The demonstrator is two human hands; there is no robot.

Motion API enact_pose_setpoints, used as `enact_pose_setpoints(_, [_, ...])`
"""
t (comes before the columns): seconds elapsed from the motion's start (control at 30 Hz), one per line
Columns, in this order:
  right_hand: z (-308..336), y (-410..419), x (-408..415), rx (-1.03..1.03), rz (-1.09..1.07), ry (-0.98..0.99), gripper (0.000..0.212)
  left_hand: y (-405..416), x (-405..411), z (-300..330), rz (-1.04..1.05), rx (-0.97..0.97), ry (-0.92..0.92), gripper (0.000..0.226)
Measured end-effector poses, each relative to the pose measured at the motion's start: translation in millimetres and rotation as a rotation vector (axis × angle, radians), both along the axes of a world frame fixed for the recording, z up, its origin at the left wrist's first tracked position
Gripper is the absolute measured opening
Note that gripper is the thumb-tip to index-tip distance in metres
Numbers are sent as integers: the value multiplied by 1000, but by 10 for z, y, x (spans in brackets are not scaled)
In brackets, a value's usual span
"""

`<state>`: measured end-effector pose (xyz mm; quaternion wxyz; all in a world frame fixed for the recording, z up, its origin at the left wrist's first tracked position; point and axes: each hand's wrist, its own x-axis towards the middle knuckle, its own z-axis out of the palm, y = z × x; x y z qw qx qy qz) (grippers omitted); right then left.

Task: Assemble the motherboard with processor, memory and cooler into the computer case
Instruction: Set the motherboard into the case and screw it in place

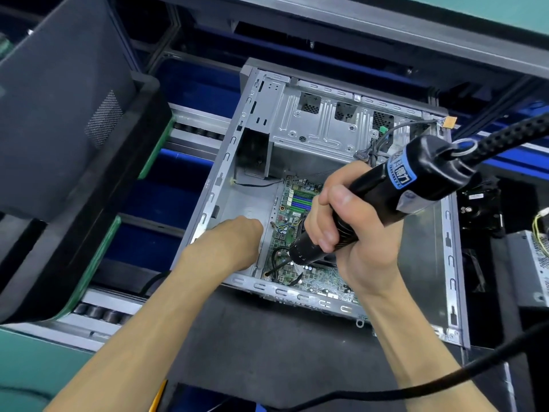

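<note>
Black mat (pixel 267 346) under steel case (pixel 297 120), beside roller conveyor (pixel 104 313).

The right hand (pixel 344 230) and black screwdriver (pixel 395 188) covered much of the motherboard (pixel 285 230). The left hand's (pixel 234 242) fingers were hidden, its grip untellable. The driver's tip was too small to make out.

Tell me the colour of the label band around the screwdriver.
Blue, with dark print, wrapped around the black electric screwdriver; the head view shows it best.

head view, steeply downward, close over hands (pixel 297 233)
</note>
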<state>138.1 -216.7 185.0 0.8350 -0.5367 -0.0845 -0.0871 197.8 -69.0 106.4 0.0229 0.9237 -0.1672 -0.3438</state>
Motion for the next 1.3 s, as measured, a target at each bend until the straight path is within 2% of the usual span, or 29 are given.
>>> enact_pose_setpoints(0.27, [33,119,58,-68,107,-24,9,-13,8,-77,-28,2,-12,36])
enact_pose_setpoints(0.43, [60,181,106,-89,202,-35,14,0,11,-130,-34,-16,-20,16])
enact_pose_setpoints(0.77, [35,224,116,-128,234,-13,14,20,14,-131,-74,-48,-25,21])
enact_pose_setpoints(1.17, [30,230,165,-126,259,-11,12,16,-2,-97,-58,-44,-34,16])
enact_pose_setpoints(1.3, [47,150,128,-98,211,6,12,11,12,-61,-21,-73,-46,24])
